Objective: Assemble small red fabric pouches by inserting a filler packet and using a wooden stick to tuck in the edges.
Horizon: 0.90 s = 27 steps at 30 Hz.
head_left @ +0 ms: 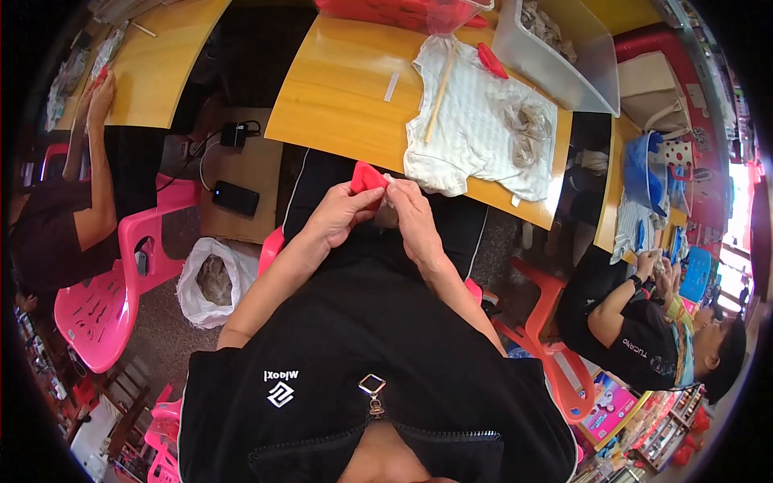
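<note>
My left hand [342, 211] pinches a small red fabric piece [366, 177] held over my lap, just below the table edge. My right hand [411, 208] touches the same red piece from the right, its fingers bunched around a wisp of pale stuffing. On the yellow table [338, 97] ahead lies a small white ribbed shirt-shaped fabric [475, 121] with a thin wooden stick [440, 95] across it, a clump of pale stuffing [527, 125] and another red piece [492, 60].
A clear plastic bin [555, 56] with stuffing stands at the table's back right. A white bag [211, 278] of stuffing sits on the floor by a pink chair [113, 282]. One person sits at the left, another at the right. A phone [234, 197] lies on a low stool.
</note>
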Motion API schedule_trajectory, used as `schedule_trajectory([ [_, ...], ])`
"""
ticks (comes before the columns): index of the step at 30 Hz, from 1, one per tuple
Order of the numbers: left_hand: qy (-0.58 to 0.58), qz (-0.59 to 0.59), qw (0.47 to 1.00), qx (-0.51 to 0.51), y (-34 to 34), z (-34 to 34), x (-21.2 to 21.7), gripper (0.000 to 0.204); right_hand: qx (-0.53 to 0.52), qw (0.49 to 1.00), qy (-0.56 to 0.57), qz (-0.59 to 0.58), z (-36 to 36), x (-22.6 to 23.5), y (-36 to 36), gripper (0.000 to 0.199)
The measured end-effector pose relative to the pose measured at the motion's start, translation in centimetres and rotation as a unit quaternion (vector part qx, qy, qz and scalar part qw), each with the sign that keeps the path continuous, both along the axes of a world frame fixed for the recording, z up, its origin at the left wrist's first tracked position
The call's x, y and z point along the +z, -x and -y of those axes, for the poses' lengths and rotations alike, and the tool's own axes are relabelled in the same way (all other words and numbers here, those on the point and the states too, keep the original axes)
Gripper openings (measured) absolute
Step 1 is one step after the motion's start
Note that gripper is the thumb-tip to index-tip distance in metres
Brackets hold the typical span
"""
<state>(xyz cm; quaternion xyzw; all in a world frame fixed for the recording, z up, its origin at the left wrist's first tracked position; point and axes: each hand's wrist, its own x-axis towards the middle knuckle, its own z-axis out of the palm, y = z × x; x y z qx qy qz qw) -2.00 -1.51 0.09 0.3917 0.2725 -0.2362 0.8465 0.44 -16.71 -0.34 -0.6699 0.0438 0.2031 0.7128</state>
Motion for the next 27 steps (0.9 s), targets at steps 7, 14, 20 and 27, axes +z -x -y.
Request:
schedule_trajectory([
  [7, -0.003, -0.008, 1.0, 0.026, -0.2, 0.1, 0.3, 0.022, -0.051, 0.999, 0.003, -0.003, -0.1, 0.7, 0.1, 0.023],
  [14, 0.005, -0.002, 1.0, 0.006, -0.5, 0.0, 0.2, 0.023, -0.002, 0.989, 0.104, 0.108, -0.2, 0.5, 0.7, 0.015],
  [20, 0.006, 0.002, 1.0, -0.028, -0.4, 0.4, 0.0, 0.023, 0.008, 0.988, 0.115, 0.1, -0.2, 0.2, 0.4, 0.015],
  [27, -0.067, -0.024, 0.996, -0.045, -0.5, -0.2, 0.3, 0.029, -0.02, 0.986, -0.103, -0.129, 0.5, 0.5, 0.3, 0.022],
])
